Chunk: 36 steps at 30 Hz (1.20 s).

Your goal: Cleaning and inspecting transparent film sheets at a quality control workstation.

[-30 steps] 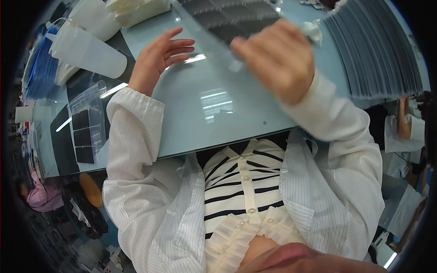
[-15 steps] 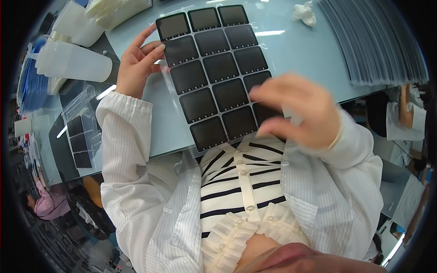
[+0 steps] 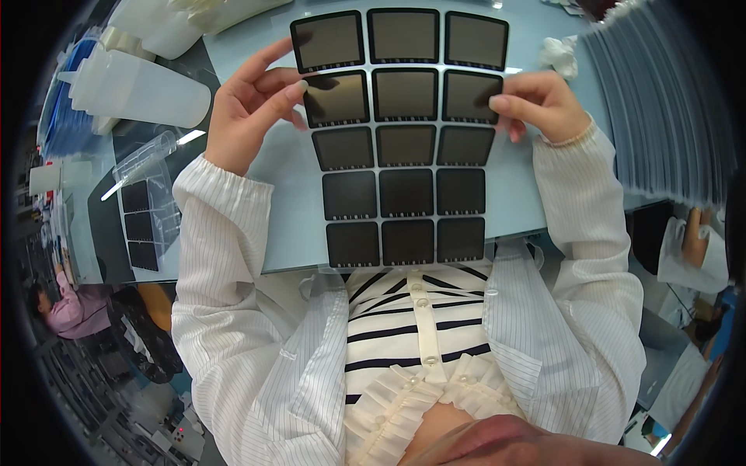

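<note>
A clear plastic tray (image 3: pixel 489 252) carries several dark rectangular glass panels (image 3: pixel 405 146), set in rows of three. My left hand (image 3: pixel 252 113) grips the tray's left edge near the top rows, thumb on the front and fingers behind. On the opposite edge, my right hand (image 3: pixel 540 105) pinches the tray beside the second row, its fingers partly hidden behind. The tray's far end is raised toward me, and its lower end lies close to my striped shirt at the table edge. Light reflections and finger-like dark shapes show on the upper panels.
A translucent squeeze bottle (image 3: pixel 144 89) lies on the left. Below it sits another clear tray (image 3: pixel 167 225) with dark panels. A crumpled white tissue (image 3: pixel 559 56) rests near a tall stack of thin plastic trays or sheets (image 3: pixel 660 116) at right. Other people are visible beyond the table (image 3: pixel 291 233).
My right hand has gone from the lower right, blurred, up to the tray's upper right edge and now grips it. The tray has turned from slanted to straight, its far end raised.
</note>
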Motion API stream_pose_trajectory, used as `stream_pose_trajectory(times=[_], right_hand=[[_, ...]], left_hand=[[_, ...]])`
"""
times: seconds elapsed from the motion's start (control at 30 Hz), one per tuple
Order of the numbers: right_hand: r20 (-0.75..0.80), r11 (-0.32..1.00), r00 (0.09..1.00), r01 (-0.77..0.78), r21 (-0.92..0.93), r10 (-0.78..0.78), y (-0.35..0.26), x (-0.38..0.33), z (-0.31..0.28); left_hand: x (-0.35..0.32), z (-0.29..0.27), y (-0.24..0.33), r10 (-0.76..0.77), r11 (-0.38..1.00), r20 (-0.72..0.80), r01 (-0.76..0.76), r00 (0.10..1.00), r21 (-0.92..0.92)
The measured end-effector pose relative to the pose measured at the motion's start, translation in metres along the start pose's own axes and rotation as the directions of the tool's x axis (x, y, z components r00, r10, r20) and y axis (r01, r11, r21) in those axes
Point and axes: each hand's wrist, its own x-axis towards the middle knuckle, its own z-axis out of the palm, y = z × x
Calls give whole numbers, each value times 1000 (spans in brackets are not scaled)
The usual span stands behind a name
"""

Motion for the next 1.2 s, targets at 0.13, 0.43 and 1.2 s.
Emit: stream_pose_trajectory(times=[0.13, 0.43, 1.2], right_hand=[[-26, 994, 999, -41, 100, 44, -3, -9, 0], [-35, 993, 999, -11, 118, 16, -10, -16, -2], [24, 997, 997, 72, 28, -73, -16, -20, -4]], left_hand=[[-9, 0, 9, -24, 1000, 81, 24, 996, -1], [-15, 17, 31, 78, 997, 88, -79, 993, 9], [-22, 13, 36, 155, 981, 140, -170, 978, 98]])
